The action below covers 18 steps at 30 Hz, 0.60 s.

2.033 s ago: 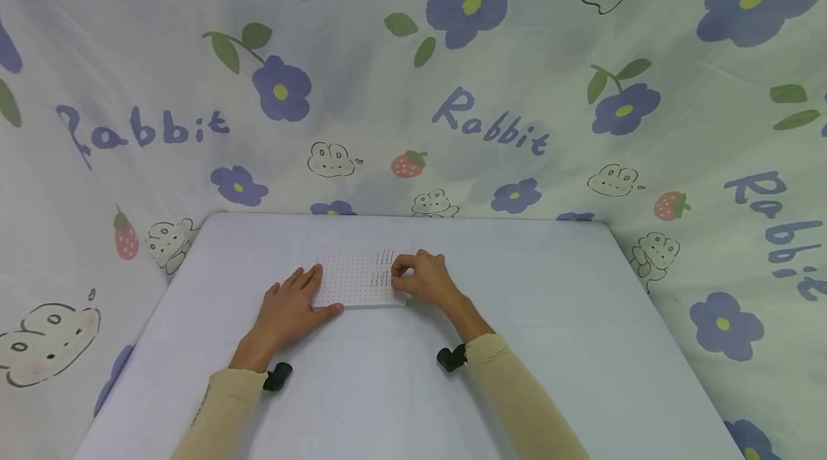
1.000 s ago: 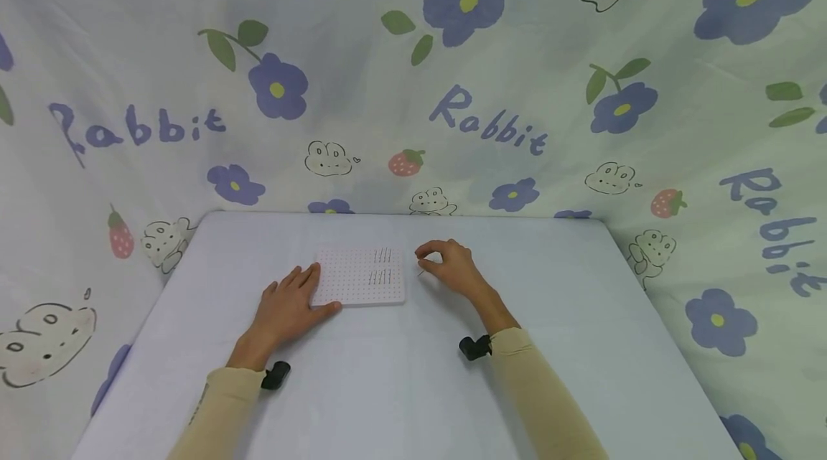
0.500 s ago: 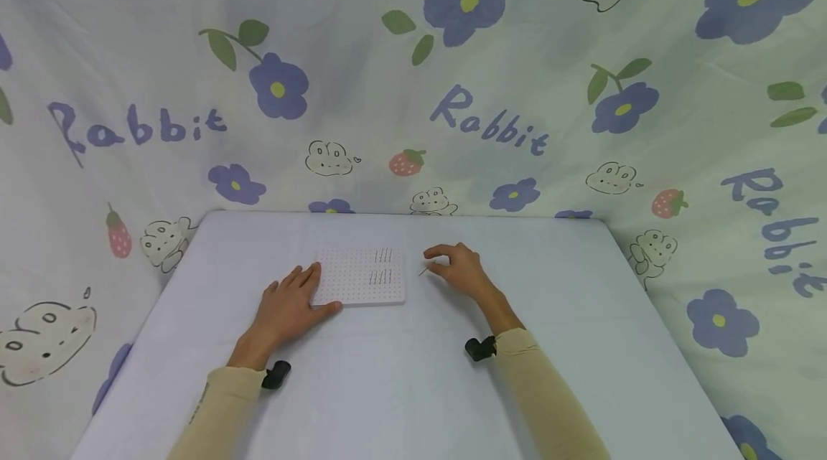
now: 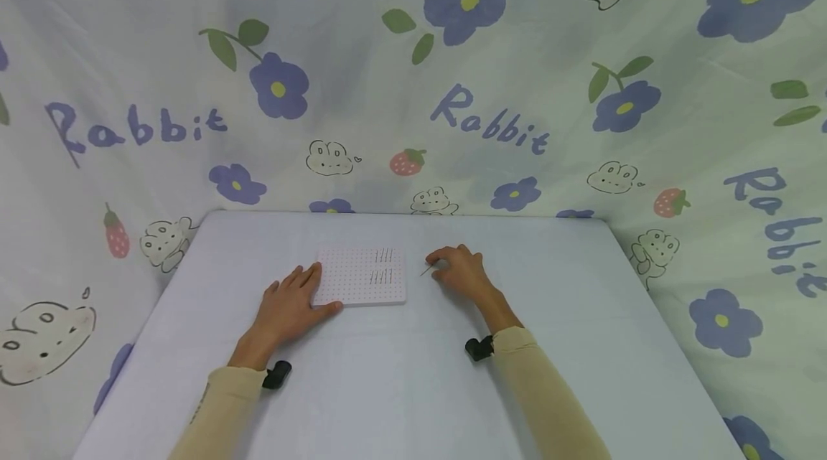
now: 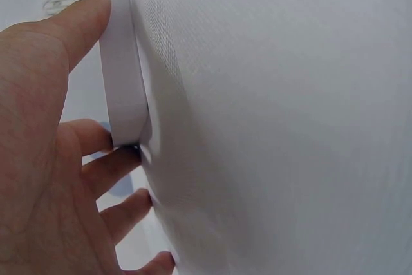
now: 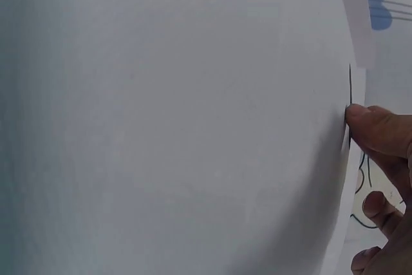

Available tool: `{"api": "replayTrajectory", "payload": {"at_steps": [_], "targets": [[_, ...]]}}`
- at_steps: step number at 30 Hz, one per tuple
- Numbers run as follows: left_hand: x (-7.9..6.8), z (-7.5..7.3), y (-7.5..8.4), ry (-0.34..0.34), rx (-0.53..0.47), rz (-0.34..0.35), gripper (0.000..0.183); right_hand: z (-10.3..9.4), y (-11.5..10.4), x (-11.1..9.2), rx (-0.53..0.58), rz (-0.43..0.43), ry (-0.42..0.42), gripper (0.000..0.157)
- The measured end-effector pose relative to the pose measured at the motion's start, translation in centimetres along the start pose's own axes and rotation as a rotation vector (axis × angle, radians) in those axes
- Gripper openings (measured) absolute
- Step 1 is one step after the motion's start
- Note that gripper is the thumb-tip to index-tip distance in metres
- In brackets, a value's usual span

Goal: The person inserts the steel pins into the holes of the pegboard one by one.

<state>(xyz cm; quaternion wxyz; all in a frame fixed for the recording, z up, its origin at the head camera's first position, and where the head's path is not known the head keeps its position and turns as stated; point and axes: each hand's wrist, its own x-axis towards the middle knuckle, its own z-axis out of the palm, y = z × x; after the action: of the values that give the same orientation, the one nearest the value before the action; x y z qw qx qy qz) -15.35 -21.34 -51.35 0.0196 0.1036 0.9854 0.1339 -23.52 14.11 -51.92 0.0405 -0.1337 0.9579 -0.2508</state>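
Note:
A white pegboard with rows of small holes lies flat on the table. Two rows of thin dark sticks stand in its right part. My left hand rests at its near left corner, thumb along the front edge and relaxed fingers by the left side; the left wrist view has the fingertips down at the table. Right of the board, my right hand pinches a thin dark stick close over the table. That stick pokes out on both sides of the thumb in the right wrist view.
The white-covered table stretches around the board, with its far edge meeting a hanging cloth printed with flowers and rabbits. Small black cameras sit on both wrists below beige sleeves.
My right hand has left the board's right side and moved right to the loose stick, where its spread finger and thumb have come together. The left hand stays put.

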Motion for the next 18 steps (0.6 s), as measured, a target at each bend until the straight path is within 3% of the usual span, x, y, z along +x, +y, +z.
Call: {"api": "replayTrajectory", "payload": {"at_steps": [7,18], "targets": [[-0.01,0.03,0.02,-0.001,0.000,-0.003,0.101,-0.12,-0.09,0.22,-0.036,0.032,-0.002,0.030],[-0.01,0.15,-0.01,0.006,-0.006,-0.005,0.101,0.01,0.47,0.41,0.068,0.047,-0.002,0.027]]}}
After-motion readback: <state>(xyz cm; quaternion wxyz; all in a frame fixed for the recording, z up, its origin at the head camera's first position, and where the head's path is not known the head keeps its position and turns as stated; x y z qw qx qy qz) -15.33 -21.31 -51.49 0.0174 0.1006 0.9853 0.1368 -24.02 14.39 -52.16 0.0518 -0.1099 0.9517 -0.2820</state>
